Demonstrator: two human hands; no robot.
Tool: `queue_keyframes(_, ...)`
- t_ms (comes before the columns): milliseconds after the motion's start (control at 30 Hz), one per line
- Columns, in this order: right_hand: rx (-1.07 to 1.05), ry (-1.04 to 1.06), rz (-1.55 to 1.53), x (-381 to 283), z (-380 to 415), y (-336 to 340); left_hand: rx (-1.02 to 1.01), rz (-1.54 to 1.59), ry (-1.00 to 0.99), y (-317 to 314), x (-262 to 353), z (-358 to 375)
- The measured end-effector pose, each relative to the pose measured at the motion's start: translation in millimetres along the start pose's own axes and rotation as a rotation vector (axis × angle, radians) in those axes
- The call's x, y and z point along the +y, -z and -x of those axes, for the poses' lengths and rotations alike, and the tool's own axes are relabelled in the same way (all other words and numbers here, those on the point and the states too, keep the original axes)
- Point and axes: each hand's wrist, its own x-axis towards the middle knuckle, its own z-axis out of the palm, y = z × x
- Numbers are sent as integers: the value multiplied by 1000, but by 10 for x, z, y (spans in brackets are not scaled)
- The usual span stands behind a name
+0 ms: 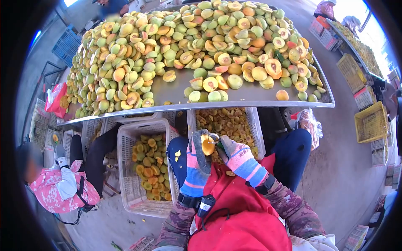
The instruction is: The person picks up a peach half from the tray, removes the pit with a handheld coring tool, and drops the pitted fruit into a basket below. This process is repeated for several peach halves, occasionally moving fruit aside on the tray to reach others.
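In a pink, blue and grey glove, my left hand is closed round a cut fruit half, its orange inside turned up. My right hand, gloved the same way, is closed on a small tool with a green part, whose tip is at the fruit. Both hands are close together above my lap, over the near edge of a white crate that holds small fruit pieces. Left of my left hand stands another white crate with green and orange fruit halves.
A metal-edged table heaped with halved fruit spans the front. A co-worker in a pink patterned top sits at the left. Yellow crates stand at the right, and more people are at the far edges.
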Motion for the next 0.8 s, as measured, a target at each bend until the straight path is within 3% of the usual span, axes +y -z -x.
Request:
queue_keyframes(100, -5, -3, 53, -18, -39, -124, -12, 60, 18, -22, -108, 66)
queue_keyframes(167, -24, -21, 101, -34, -73, -180, 107, 817, 602, -129, -322, 193)
queue_keyframes(200, -28, -18, 99, -10, -101, -253, 112, 814, 604, -67, -363, 246)
queue_keyframes(267, -66, -83, 217, 148, -198, -535, -68, -109, 154, 139, -341, 292)
queue_keyframes(300, -122, -145, 267, 365, -313, -654, -50, 193, 299, 168, -345, 364)
queue_keyframes(333, -114, -233, 213, 695, -359, -857, -9, -267, -17, 311, -469, 394)
queue_keyframes(400, -113, -243, 283, 1023, -221, -1033, 161, 239, 345, 572, -815, 560)
queue_keyframes(467, -233, -282, 288, 1062, -114, -968, 412, 251, 613, 997, -835, 557)
queue_keyframes(533, -381, -343, 294, 1232, -91, -986, 122, -536, 586, 1415, -1666, 852)
queue_keyframes(567, -327, -430, 238, 1218, -41, -985, 136, -542, 576, 1419, -1579, 663)
queue_keyframes(633, -265, -530, 163, 1142, -56, -924, 279, -653, 199, 1405, -1368, 178)
queue_keyframes(733, -55, -340, -42, 908, 18, -684, 88, -334, 217, 898, -1006, -827)
queue_keyframes(800, 29, -222, -213, 823, 126, -625, -155, -542, 208, 393, -980, -1359)
